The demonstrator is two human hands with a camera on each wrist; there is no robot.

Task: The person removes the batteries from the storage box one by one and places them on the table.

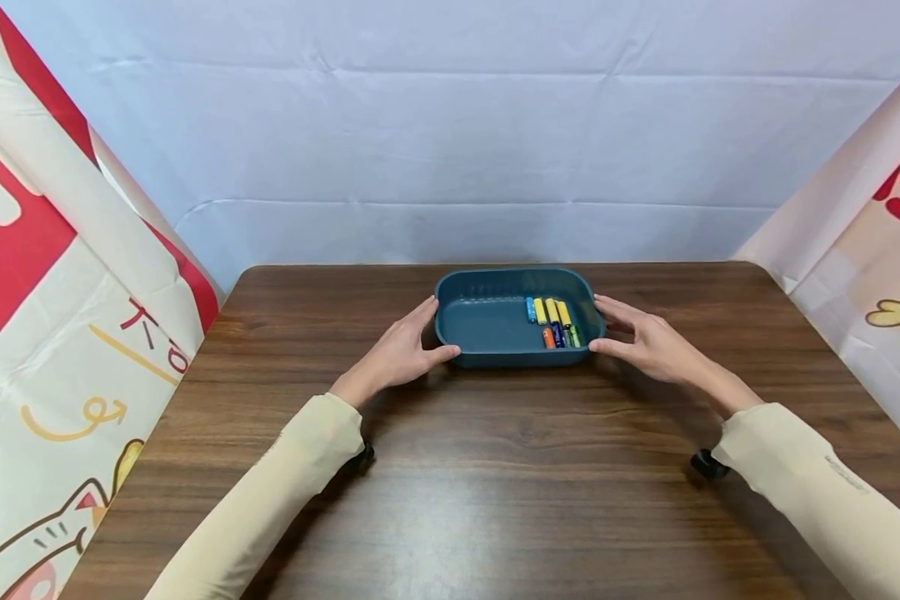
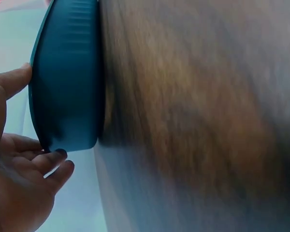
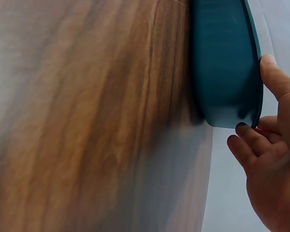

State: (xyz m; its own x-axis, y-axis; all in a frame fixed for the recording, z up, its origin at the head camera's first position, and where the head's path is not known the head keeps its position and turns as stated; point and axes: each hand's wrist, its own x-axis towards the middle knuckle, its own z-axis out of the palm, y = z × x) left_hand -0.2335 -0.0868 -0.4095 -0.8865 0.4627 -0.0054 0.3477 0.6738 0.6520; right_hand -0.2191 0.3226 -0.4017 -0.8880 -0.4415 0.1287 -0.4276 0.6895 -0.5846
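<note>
A dark teal oblong tray stands near the far edge of the table. Several small batteries lie in its right part, some yellow, others blue, orange and green. At the tray's left end my left hand grips the rim, its thumb at the near corner and its fingers at the side. My right hand holds the right end in the same way. Both wrist views show the tray's outer wall between thumb and fingers; the batteries are hidden there.
The brown wood-grain table reaches back to a pale hanging sheet. Printed cloths with cartoon drawings hang at both sides. Black wrist straps show under the cream sleeves.
</note>
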